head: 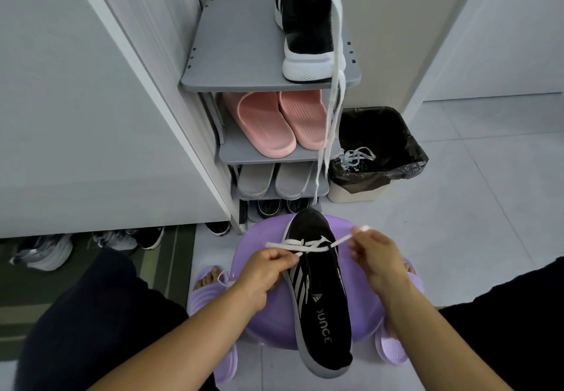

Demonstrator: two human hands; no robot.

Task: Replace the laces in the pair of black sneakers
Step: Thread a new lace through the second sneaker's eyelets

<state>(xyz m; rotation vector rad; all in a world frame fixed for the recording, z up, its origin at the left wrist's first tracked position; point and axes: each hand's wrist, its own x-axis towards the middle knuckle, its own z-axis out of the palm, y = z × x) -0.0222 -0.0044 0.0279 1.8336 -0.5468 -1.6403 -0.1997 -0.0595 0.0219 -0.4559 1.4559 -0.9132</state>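
A black sneaker (317, 293) with white stripes lies on a purple stool (274, 326), toe pointing away from me. A white lace (300, 245) crosses its front eyelets. My left hand (262, 274) pinches the left end of that lace beside the shoe. My right hand (377, 256) pinches the right end, whose tip sticks up above the fingers. The second black sneaker (308, 24) stands on top of the grey shoe rack (232, 55), with a long white lace (334, 101) hanging from it down past the shelves.
The rack holds pink slippers (274, 125), grey slippers (274, 181) and dark shoes below. A bin with a black bag (378, 152) at the rack's right holds old laces (355, 157). More shoes (91, 244) lie under the white cabinet on the left. My feet wear purple slippers (204, 293).
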